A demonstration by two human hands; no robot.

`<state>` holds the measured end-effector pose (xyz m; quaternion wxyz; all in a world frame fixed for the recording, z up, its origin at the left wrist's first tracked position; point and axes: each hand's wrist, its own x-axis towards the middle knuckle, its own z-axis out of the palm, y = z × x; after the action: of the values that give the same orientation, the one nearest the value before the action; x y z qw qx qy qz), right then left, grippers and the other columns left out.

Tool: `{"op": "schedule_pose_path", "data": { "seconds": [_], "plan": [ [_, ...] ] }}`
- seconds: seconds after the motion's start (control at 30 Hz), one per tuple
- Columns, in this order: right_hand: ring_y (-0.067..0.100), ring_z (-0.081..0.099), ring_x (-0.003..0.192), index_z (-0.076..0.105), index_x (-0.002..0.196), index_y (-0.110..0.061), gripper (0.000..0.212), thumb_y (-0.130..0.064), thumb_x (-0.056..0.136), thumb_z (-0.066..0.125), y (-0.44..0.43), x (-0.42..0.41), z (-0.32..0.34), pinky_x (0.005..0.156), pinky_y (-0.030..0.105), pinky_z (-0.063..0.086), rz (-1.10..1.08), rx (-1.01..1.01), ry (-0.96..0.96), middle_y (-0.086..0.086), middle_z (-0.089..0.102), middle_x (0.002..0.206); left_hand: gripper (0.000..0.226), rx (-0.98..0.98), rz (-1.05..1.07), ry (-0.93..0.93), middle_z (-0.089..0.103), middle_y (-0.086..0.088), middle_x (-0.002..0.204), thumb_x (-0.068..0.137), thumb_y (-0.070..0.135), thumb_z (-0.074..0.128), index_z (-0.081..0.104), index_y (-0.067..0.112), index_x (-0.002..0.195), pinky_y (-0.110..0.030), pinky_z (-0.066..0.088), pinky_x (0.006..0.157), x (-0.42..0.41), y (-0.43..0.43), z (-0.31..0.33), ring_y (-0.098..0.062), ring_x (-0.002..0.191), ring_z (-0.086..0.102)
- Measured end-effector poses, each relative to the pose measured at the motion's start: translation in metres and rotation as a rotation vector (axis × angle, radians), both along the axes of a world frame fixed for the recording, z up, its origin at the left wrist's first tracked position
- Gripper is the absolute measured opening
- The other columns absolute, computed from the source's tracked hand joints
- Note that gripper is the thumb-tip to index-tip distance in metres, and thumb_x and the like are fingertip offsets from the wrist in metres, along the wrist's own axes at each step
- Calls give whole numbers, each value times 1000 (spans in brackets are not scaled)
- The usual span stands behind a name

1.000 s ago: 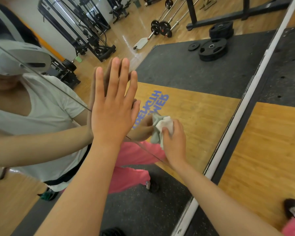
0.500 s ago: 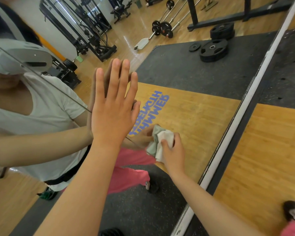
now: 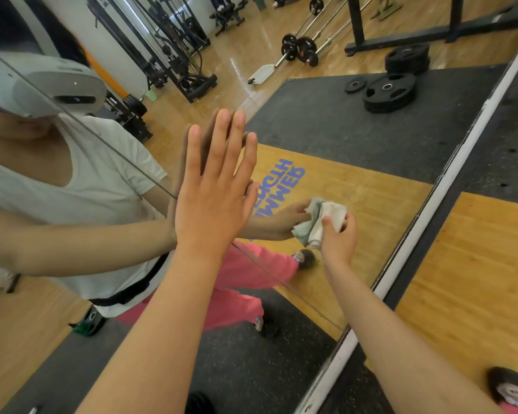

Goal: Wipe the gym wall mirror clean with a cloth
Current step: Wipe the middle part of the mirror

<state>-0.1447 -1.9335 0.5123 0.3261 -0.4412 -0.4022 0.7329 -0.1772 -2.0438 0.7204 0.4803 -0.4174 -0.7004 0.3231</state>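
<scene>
A gym: weight plates [image 3: 389,92], barbells [image 3: 299,49] and a cable machine [image 3: 174,55] reflected in the wall mirror [image 3: 356,138].

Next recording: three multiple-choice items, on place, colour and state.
1. Where is the crumpled whitish cloth? A gripped in the right hand against the wall mirror; B on the floor; C on a bench.
2. What colour is the lettering reflected in the mirror? A red; B blue; C white.
3. How is the left hand? A fisted; B flat, fingers straight, on the glass; C holding a bottle.
Answers: A, fingers curl round it; B, plainly blue; B, palm meets its reflection.
</scene>
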Motion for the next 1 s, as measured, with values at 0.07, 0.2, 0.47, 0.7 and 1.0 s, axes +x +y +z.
{"op": "schedule_pose_path", "data": {
  "seconds": [0.07, 0.2, 0.47, 0.7, 1.0],
  "plan": [
    [23, 60, 99, 57, 117, -14, 24, -11, 94, 60, 5, 1, -15, 86, 35, 50, 9, -139, -36, 4, 62, 112, 65, 7, -4, -10, 14, -19, 163, 102, 42, 38, 23, 6, 154, -55, -3, 119, 0, 0, 0, -35, 150, 9],
    [20, 57, 99, 56, 128, -10, 35, -10, 94, 61, 10, 4, -20, 88, 34, 48, 52, -240, -81, 5, 61, 120, 65, 7, -3, -12, 13, -19, 163, 103, 41, 37, 22, 6, 155, -55, -5, 120, 1, 0, 1, -35, 150, 9],
    [19, 62, 83, 57, 85, -29, 22, -7, 91, 57, 35, 2, 69, 78, 40, 52, 125, 91, 143, -7, 62, 84, 62, 140, -12, -154, 18, -16, 163, 99, 32, 46, 30, 7, 153, -51, -4, 122, 9, 4, -1, -33, 151, 12],
    [26, 62, 81, 58, 91, -15, 6, -10, 88, 61, 56, 5, 65, 72, 43, 51, 239, 222, 147, 4, 64, 85, 56, 145, -96, -148, 23, -12, 162, 92, 22, 55, 45, 5, 145, -46, 3, 124, 14, 28, -3, -26, 152, 12],
    [28, 60, 96, 53, 103, -7, 7, -8, 96, 55, 66, 13, -25, 77, 34, 46, 441, -10, -162, 5, 60, 97, 56, 46, -88, -225, 34, -14, 157, 89, 18, 59, 50, 8, 142, -49, 10, 122, -12, 105, -27, -30, 146, 31]
  ]
}}
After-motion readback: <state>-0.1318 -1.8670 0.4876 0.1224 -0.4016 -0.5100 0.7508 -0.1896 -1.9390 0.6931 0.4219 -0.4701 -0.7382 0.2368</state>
